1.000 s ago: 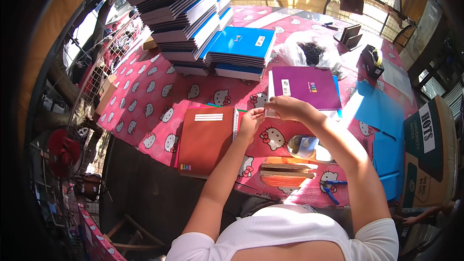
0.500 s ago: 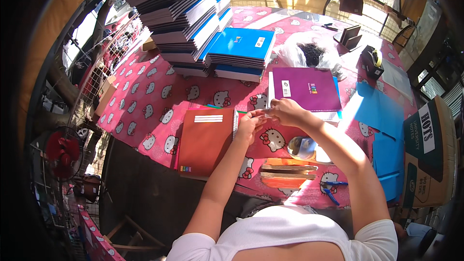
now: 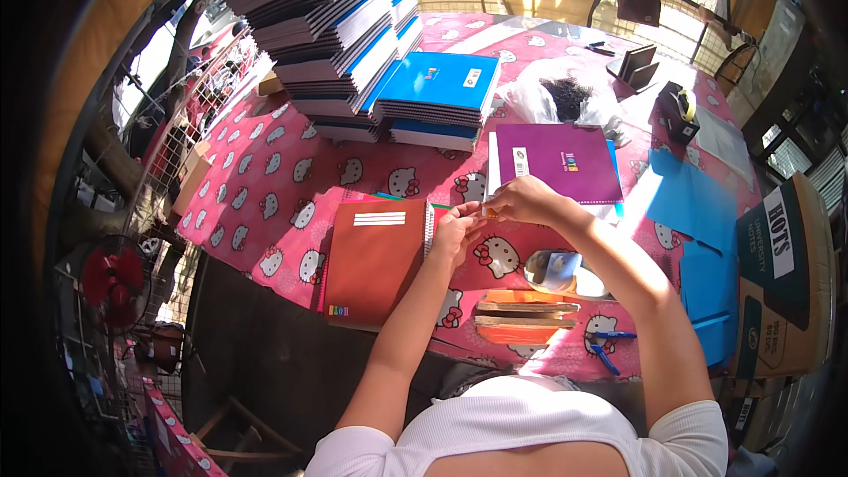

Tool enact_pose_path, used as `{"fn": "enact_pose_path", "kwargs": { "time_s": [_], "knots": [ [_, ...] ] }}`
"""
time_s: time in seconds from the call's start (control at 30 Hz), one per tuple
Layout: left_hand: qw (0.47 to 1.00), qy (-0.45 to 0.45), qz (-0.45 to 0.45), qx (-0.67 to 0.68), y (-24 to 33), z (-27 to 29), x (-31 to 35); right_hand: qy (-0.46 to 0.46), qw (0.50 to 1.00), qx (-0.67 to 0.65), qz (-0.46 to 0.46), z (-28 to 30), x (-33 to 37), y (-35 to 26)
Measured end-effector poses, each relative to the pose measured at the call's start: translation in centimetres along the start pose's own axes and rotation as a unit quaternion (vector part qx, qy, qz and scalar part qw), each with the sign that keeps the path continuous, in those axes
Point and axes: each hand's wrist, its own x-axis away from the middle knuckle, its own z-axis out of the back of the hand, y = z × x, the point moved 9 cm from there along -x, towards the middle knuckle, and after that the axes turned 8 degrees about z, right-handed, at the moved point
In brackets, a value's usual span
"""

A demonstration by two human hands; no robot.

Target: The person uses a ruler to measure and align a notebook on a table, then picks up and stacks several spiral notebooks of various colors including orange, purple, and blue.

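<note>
My left hand (image 3: pixel 454 231) and my right hand (image 3: pixel 528 201) meet over the table, fingertips pinched together. Between them is a small pale piece with a hint of orange, mostly hidden by the fingers. Below my left wrist lies a brown-orange spiral notebook (image 3: pixel 375 256) with white label lines, on top of other notebooks whose edges peek out. Just beyond my right hand sits a purple spiral notebook (image 3: pixel 565 159), with white pages and a blue cover showing under it.
Tall stacks of spiral notebooks (image 3: pixel 327 44) and a lower blue-covered pile (image 3: pixel 437 84) stand at the back left. Near me lie orange strips (image 3: pixel 526 318) and blue-handled pliers (image 3: pixel 605 351). Blue sheets (image 3: pixel 698 199), a tape dispenser (image 3: pixel 678 113) and a cardboard box (image 3: pixel 791 283) are at right.
Both hands stay almost in place, with the right fingers shifting slightly. A touch of orange now shows at the fingertips.
</note>
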Motion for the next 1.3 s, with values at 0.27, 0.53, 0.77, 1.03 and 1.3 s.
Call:
{"fn": "enact_pose_path", "kwargs": {
  "time_s": [0.27, 0.53, 0.77, 1.03, 1.3],
  "knots": [
    [0.994, -0.006, -0.083, -0.067, 0.7, 0.2, -1.0, 0.034, 0.997, 0.046, -0.049, 1.5, 0.6, -1.1],
    [0.663, 0.12, -0.511, -0.534, 5.7, -4.9, 2.7, 0.164, 0.985, 0.006, -0.044, 5.8, 2.8, -0.2],
    [0.57, 0.113, -0.647, -0.494, 12.7, -10.4, 8.0, 0.307, 0.95, 0.037, -0.037, 18.1, 4.1, 0.1],
    [0.654, 0.061, -0.722, -0.218, 20.0, -6.0, 22.9, 0.386, 0.9, 0.202, -0.031, 24.8, 6.6, -3.3],
    [0.614, 0.226, -0.679, -0.335, 17.3, -4.8, 33.6, 0.074, 0.98, 0.095, -0.156, 1.4, 9.8, -0.1]
  ]
}}
